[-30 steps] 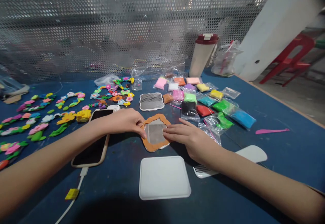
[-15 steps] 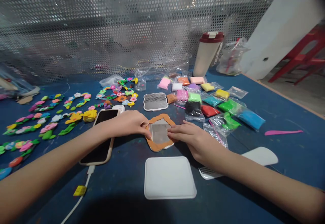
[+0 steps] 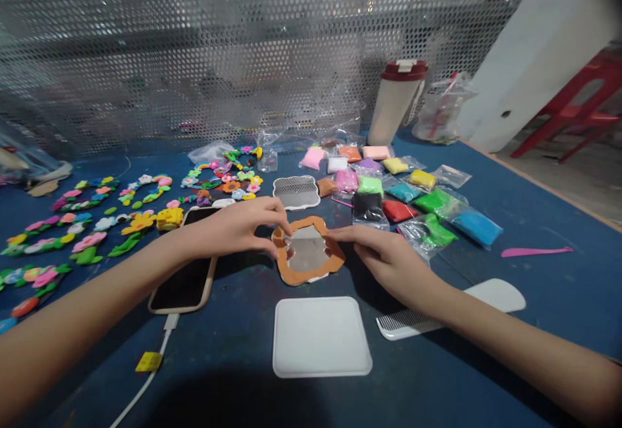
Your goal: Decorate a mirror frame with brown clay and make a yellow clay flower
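A small mirror [image 3: 309,254] with a wavy brown clay border [image 3: 297,278] lies on the blue table between my hands. My left hand [image 3: 245,224] is at its left side, thumb and index finger apart, their tips at the border's edge. From the right, my right hand [image 3: 389,256] stretches its index finger onto the border's upper right part, the other fingers bent beneath. A white rectangular plate [image 3: 321,337] lies in front of the mirror. Under my right forearm is a white comb [image 3: 403,324], partly covered. Behind the mirror sits a white-edged wavy mirror [image 3: 296,193].
Several bagged clay packs [image 3: 368,208] spread at the back right, near a tumbler [image 3: 392,107]. A phone [image 3: 187,282] with a charging cable [image 3: 162,350] lies left, beside colourful clay-flower pieces [image 3: 140,223]. A pink tool [image 3: 537,252] is at far right. A perforated metal panel [image 3: 194,59] stands behind.
My left thumb has moved off the mirror's face to the border's left edge. My right hand has shifted right, its index finger now extended onto the clay. More of the mirror shows.
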{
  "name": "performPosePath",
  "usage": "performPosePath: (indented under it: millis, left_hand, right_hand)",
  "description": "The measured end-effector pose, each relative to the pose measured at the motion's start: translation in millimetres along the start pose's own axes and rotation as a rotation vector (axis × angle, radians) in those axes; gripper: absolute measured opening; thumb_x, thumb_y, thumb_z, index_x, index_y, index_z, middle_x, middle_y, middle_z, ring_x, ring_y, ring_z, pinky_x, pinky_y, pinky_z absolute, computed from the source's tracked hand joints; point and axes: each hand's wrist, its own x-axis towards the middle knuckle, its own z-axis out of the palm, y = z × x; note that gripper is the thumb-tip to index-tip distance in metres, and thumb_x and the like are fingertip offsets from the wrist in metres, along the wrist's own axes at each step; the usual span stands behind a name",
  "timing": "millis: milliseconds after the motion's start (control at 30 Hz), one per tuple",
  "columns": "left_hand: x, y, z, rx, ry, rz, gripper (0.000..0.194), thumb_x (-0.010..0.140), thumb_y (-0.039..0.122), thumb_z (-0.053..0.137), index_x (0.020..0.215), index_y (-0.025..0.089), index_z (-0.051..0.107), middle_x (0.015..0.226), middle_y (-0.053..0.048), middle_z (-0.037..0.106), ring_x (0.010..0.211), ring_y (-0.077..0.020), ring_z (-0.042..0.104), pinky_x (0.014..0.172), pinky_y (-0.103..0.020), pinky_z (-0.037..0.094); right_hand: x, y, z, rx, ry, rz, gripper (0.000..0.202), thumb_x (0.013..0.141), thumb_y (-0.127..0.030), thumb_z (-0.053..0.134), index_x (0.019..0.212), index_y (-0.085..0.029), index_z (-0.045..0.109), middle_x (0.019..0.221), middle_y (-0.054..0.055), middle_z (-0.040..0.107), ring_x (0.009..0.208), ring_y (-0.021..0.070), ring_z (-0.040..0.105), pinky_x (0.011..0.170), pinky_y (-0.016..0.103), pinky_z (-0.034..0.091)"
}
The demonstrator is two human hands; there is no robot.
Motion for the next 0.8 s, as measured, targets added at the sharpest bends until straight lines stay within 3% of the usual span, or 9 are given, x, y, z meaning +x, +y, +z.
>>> performPosePath:
  millis: [67,167,467,633,800]
  left_hand:
    - [-3,-1,1.2,-0.031,-0.035,0.063,0.021,0.079,0.034,0.063,0.098,0.026,0.065,0.103,-0.004,0.054,0.095,-0.0179,0.051,0.080,-0.026,0.038]
    - [-3,-4,5.2,-0.059,-0.062,0.051,0.019,0.080,0.033,0.063,0.095,0.022,0.063,0.099,-0.004,0.054,0.092,-0.0176,0.052,0.077,-0.026,0.039]
    - [15,-13,1.4,-0.121,-0.131,0.112,0.017,0.079,0.034,0.064,0.087,0.020,0.061,0.090,-0.003,0.058,0.085,-0.0160,0.053,0.072,-0.024,0.039]
    - [17,-12,2.9,-0.193,-0.142,0.095,0.022,0.075,0.032,0.068,0.092,0.020,0.060,0.090,-0.002,0.060,0.085,-0.0162,0.053,0.074,-0.025,0.039]
    - [15,-13,5.9,-0.143,-0.103,0.041,0.024,0.078,0.041,0.063,0.086,0.019,0.056,0.085,0.000,0.055,0.077,-0.0149,0.052,0.066,-0.024,0.039]
  right_hand:
    - [1,0,0,0.035,0.001,0.051,0.043,0.083,-0.001,0.037,0.110,-0.023,0.061,0.109,0.003,0.067,0.099,0.0162,0.062,0.085,0.034,0.050]
    - [2,-1,0,0.058,-0.004,0.093,0.041,0.081,0.000,0.037,0.107,-0.021,0.062,0.108,0.003,0.067,0.101,0.0167,0.062,0.086,0.034,0.050]
    - [6,0,-1,0.093,-0.023,0.196,0.042,0.080,-0.001,0.039,0.107,-0.021,0.063,0.109,0.003,0.067,0.101,0.0162,0.061,0.091,0.035,0.048]
    - [2,7,2,-0.097,-0.006,0.066,0.049,0.080,-0.001,0.034,0.117,-0.019,0.059,0.124,0.006,0.060,0.114,0.0182,0.055,0.097,0.040,0.044]
    - [-6,14,10,-0.384,-0.152,-0.137,0.072,0.069,0.007,0.029,0.133,-0.021,0.045,0.141,0.004,0.042,0.130,0.0213,0.038,0.105,0.055,0.028]
